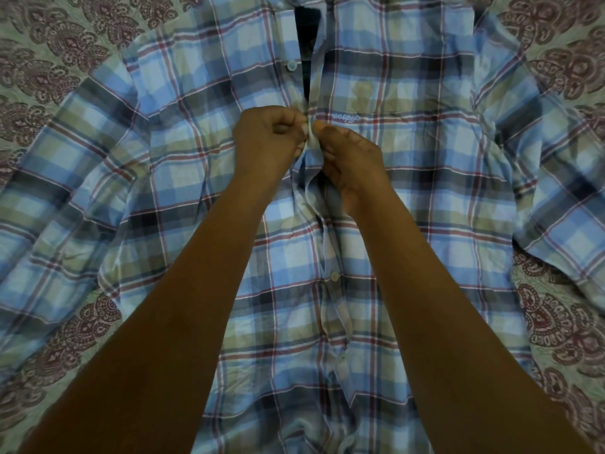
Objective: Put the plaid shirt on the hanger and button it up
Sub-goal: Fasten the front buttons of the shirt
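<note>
A blue, green and maroon plaid shirt (409,152) lies front-up and spread flat on a patterned bedspread, collar at the top. My left hand (266,139) pinches the left front edge at chest height. My right hand (352,165) pinches the facing placket edge, and the two meet at the centre. A white button (291,64) sits free above my hands, where the front gapes over a dark strip (309,44); I cannot tell if that strip is the hanger. Lower down, another button (334,275) sits on the closed placket. No hanger is plainly visible.
The bedspread (65,44) is pale green with maroon paisley motifs and shows around all sides of the shirt. The shirt's sleeves spread out to the left (49,198) and right (563,204).
</note>
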Tool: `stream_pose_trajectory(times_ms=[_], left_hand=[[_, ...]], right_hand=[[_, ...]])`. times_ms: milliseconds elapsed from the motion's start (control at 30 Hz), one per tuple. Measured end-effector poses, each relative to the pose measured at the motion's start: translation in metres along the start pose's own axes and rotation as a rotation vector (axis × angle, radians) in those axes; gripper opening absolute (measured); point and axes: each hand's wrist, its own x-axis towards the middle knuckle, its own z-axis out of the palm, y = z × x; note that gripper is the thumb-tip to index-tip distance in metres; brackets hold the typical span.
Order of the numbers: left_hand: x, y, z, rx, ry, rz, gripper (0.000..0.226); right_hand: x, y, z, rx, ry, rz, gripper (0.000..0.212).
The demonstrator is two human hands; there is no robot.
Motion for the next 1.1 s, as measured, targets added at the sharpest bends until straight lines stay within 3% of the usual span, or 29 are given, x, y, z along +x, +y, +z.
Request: stream_pose_trajectory(times_ms=[100, 200, 267, 533, 667, 900, 1100], left_hand=[[-0.003, 0.0, -0.002, -0.068, -0.017, -0.059, 0.013], [-0.003, 0.006, 0.0, -0.178, 0.007, -0.209, 0.022], [-0.003, 0.01, 0.003, -0.249, -0.007, -0.28, 0.016], [0.003, 0.003, 0.007, -0.172, 0.014, -0.171, 0.025], [0.004, -0.001, 0.006, -0.179, 0.068, -0.127, 0.023], [0.006, -0.001, 0.001, -0.056, -0.002, -0.058, 0.023], [0.011, -0.006, -0.002, 0.142, -0.029, 0.156, 0.031]], right_hand=[[0.001, 0.001, 0.001, -0.104, 0.001, -0.034, 0.009], [0.004, 0.006, 0.002, -0.347, 0.092, -0.254, 0.013], [0.005, 0.011, 0.003, -0.516, 0.173, -0.405, 0.009], [0.002, 0.028, 0.005, -0.864, 0.28, -0.744, 0.005], [0.0, 0.03, 0.011, -0.826, 0.331, -0.751, 0.005], [-0.003, 0.03, 0.015, -0.764, 0.355, -0.714, 0.003], [0.009, 0.01, 0.01, -0.71, 0.276, -0.456, 0.016]])
